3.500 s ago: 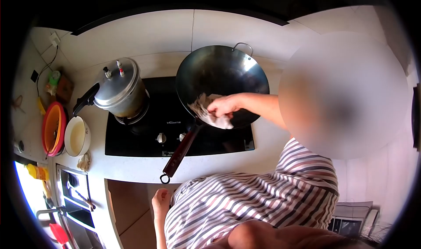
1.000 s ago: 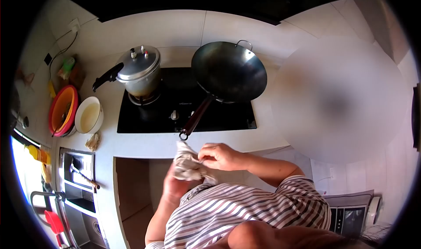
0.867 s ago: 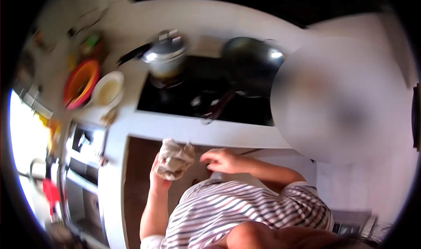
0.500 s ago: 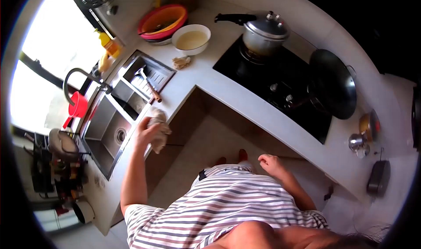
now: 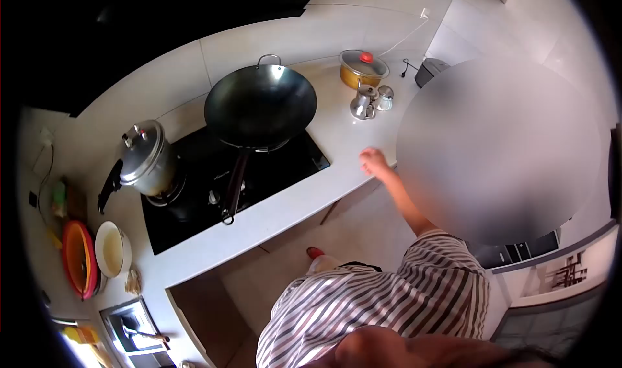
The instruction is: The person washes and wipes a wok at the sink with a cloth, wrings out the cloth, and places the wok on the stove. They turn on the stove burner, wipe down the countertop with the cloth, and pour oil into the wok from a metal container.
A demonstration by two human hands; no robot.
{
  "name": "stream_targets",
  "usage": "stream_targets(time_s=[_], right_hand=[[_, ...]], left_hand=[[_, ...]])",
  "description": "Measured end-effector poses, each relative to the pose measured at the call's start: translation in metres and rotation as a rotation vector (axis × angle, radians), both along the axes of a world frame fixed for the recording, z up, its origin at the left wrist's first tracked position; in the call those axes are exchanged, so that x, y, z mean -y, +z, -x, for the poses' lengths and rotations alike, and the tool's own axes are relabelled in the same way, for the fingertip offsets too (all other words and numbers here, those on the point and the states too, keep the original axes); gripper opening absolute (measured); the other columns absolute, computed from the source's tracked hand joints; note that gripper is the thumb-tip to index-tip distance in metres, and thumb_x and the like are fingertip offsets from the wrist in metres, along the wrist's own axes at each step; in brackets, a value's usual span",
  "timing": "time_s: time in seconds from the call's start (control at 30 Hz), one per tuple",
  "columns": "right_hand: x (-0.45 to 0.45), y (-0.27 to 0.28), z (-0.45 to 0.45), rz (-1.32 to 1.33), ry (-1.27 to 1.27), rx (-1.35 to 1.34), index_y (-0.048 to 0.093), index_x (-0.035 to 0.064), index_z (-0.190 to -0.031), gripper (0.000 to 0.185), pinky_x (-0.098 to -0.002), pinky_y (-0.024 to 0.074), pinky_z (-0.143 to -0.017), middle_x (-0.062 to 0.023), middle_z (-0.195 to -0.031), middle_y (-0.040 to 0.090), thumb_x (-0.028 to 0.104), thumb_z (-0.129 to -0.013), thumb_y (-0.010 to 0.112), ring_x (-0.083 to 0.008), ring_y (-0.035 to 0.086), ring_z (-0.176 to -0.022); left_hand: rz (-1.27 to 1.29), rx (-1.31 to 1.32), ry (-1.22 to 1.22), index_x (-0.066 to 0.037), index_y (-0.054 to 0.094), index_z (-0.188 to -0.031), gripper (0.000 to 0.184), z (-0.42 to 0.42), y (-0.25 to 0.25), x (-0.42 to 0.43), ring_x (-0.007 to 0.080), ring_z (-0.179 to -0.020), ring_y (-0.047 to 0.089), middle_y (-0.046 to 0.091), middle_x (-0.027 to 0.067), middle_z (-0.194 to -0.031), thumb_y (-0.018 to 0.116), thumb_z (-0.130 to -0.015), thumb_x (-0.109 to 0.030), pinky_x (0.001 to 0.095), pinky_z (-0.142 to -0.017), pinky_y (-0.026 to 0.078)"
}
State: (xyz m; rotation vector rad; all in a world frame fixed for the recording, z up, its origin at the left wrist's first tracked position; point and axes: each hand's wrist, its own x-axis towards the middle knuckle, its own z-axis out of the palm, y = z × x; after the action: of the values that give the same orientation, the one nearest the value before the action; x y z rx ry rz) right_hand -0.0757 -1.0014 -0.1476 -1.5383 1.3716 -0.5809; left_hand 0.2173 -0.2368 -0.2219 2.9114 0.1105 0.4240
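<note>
My right hand [image 5: 373, 163] hovers by the front edge of the white counter [image 5: 350, 149], right of the stove, its fingers curled in and nothing visible in them. The small metal pots lie nearest: a steel pitcher [image 5: 363, 101] and a lidded glass jar [image 5: 384, 98]. Behind them stands an amber glass pot [image 5: 360, 76] with a red-knobbed lid. To the left, a black wok [image 5: 260, 105] sits on the black gas stove [image 5: 184, 229], its handle pointing at me. My left hand is outside the view, below the bottom edge.
A pressure cooker [image 5: 146, 157] occupies the left burner. Farther left are a white bowl of cloudy liquid [image 5: 113, 250], red and orange basins [image 5: 78, 258], and the sink [image 5: 123, 316] with a wooden-handled tool [image 5: 148, 334]. A blurred round patch [image 5: 499, 151] hides the right side.
My view has swung right, from the sink toward the stove and right counter. The left hand, which held a cloth, has left the view. My right hand has moved up to the counter edge.
</note>
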Motion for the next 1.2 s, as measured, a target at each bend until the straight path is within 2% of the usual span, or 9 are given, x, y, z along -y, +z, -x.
stream_targets(time_s=[0.1,0.33,0.53,0.63,0.7,0.73,0.83,1.13,1.2], right_hand=[[0.076,0.008,0.013,-0.01,-0.293,0.029,0.049,0.0066,-0.097,0.027,-0.0322,0.0468,-0.042,-0.007,-0.08,0.055,0.019,-0.075,0.059,-0.0192,0.059,-0.058],[0.182,0.002,0.012,-0.052,-0.454,0.212,0.044,0.0055,-0.101,0.036,-0.0371,0.0475,-0.046,-0.0107,-0.085,0.054,0.019,-0.073,0.063,-0.0226,0.057,-0.061],[0.214,-0.02,0.015,-0.166,-0.344,0.237,0.048,0.009,-0.101,0.035,-0.0357,0.0483,-0.05,-0.006,-0.087,0.055,0.025,-0.074,0.063,-0.0206,0.058,-0.065],[0.218,-0.026,0.017,-0.148,-0.24,0.268,0.05,0.0124,-0.094,0.028,-0.0325,0.0477,-0.051,-0.0021,-0.086,0.056,0.031,-0.076,0.061,-0.0171,0.057,-0.065],[0.225,-0.025,0.019,-0.231,-0.164,0.322,0.05,0.0137,-0.087,0.022,-0.0299,0.0462,-0.051,-0.0004,-0.08,0.057,0.03,-0.077,0.061,-0.0153,0.057,-0.066],[0.224,-0.023,0.018,-0.249,-0.146,0.361,0.052,0.0136,-0.088,0.023,-0.0291,0.046,-0.052,-0.0003,-0.078,0.057,0.03,-0.076,0.062,-0.0144,0.056,-0.066],[0.222,-0.018,0.016,-0.27,-0.143,0.339,0.053,0.0132,-0.09,0.025,-0.0284,0.0455,-0.053,-0.0006,-0.078,0.057,0.031,-0.076,0.063,-0.0143,0.055,-0.064],[0.228,-0.019,0.018,-0.316,-0.117,0.377,0.053,0.0135,-0.089,0.025,-0.0268,0.0424,-0.051,0.0008,-0.078,0.057,0.033,-0.076,0.062,-0.0141,0.054,-0.061],[0.226,-0.024,0.019,-0.237,-0.121,0.392,0.052,0.0152,-0.09,0.027,-0.0259,0.041,-0.05,0.0014,-0.08,0.056,0.034,-0.074,0.064,-0.0155,0.054,-0.059]], left_hand=[[-0.022,-0.013,0.028,0.0,0.05,-0.112,0.048,0.003,0.005,0.02,0.0336,-0.1,0.052,0.054,0.0205,-0.109,0.064,-0.068,-0.015,0.0399,-0.088,0.041],[-0.038,-0.036,0.116,0.0,0.05,-0.111,0.049,0.016,0.019,0.065,0.0335,-0.1,0.052,0.054,0.0202,-0.109,0.065,-0.067,-0.014,0.0399,-0.088,0.041],[0.059,-0.141,0.057,0.0,0.051,-0.111,0.049,0.034,-0.002,0.097,0.0334,-0.1,0.052,0.054,0.0199,-0.109,0.066,-0.066,-0.012,0.04,-0.088,0.041],[0.406,-0.377,-0.092,0.0,0.051,-0.111,0.05,0.032,-0.065,0.07,0.0334,-0.1,0.052,0.054,0.0198,-0.109,0.066,-0.065,-0.012,0.04,-0.088,0.041],[0.47,-0.506,0.129,0.0,0.05,-0.106,0.045,0.074,-0.027,0.147,0.0216,-0.089,0.054,0.056,0.0119,-0.099,0.068,-0.065,-0.007,0.0316,-0.078,0.044],[0.59,-0.55,0.067,-0.002,0.049,-0.107,0.047,0.085,-0.048,0.146,0.0164,-0.082,0.052,0.055,0.0076,-0.094,0.069,-0.065,-0.011,0.0282,-0.071,0.044],[0.526,-0.796,0.087,-0.004,0.051,-0.101,0.042,0.117,-0.037,0.203,0.0146,-0.073,0.051,0.052,0.0024,-0.082,0.069,-0.063,-0.012,0.0274,-0.066,0.044],[0.812,-0.903,-0.045,-0.005,0.053,-0.07,0.021,0.151,-0.104,0.227,0.0113,-0.058,0.048,0.048,0.0014,-0.059,0.066,-0.064,-0.02,0.0263,-0.054,0.041],[0.624,-0.876,-0.11,-0.007,0.049,-0.064,0.023,0.154,-0.027,0.262,0.0107,-0.056,0.045,0.049,0.0007,-0.059,0.067,-0.065,-0.021,0.0274,-0.05,0.039]])
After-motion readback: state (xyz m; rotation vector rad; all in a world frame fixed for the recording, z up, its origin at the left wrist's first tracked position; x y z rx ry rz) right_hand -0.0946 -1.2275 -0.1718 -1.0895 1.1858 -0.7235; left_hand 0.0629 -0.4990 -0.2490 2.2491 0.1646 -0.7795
